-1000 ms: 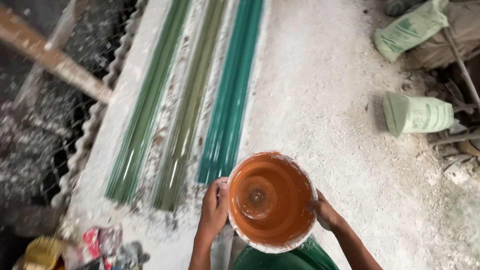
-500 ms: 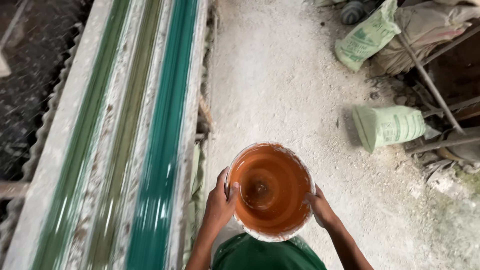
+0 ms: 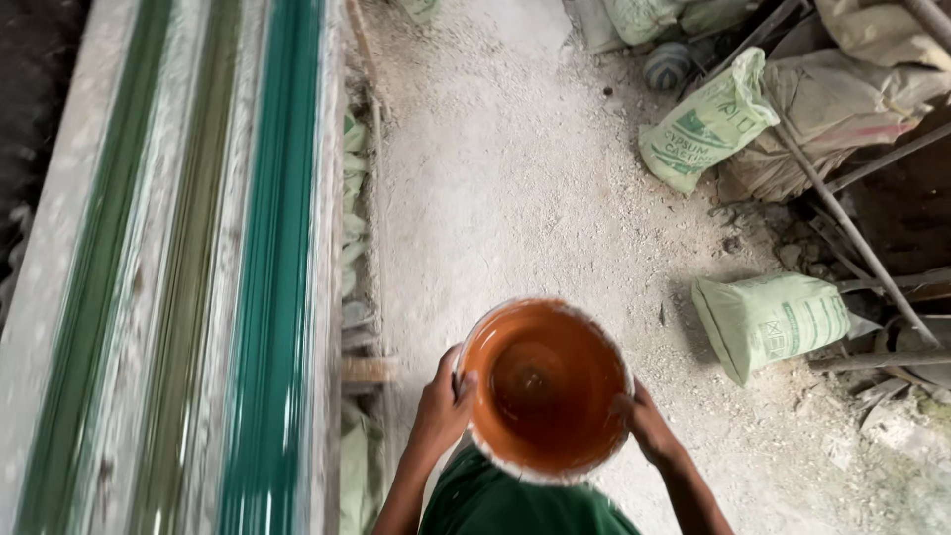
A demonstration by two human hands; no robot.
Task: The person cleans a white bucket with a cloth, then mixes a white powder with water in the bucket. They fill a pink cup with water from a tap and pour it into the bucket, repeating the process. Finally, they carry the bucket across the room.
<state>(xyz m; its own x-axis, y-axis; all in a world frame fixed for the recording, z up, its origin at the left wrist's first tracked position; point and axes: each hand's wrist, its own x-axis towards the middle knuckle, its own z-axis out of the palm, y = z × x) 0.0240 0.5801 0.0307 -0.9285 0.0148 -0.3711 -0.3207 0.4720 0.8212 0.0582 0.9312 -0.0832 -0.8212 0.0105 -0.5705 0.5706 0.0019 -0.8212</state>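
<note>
I hold a round orange bucket point(image 3: 544, 388) with a white-crusted rim in front of my body, its open mouth facing up at me. My left hand point(image 3: 445, 398) grips the rim on the left side. My right hand point(image 3: 645, 420) grips the rim on the right. A little dark liquid or residue lies at the bucket's bottom. Below it shows my green shirt point(image 3: 515, 500).
A long workbench with green grooved moulds point(image 3: 272, 258) runs along the left. The dusty white floor point(image 3: 515, 178) stretches ahead. Pale green sacks point(image 3: 773, 319) point(image 3: 708, 124), brownish bags and metal rods point(image 3: 852, 233) crowd the right side.
The view has swung to the right: the green moulds shifted to the left edge and the sacks came nearer. Both hands keep hold of the bucket.
</note>
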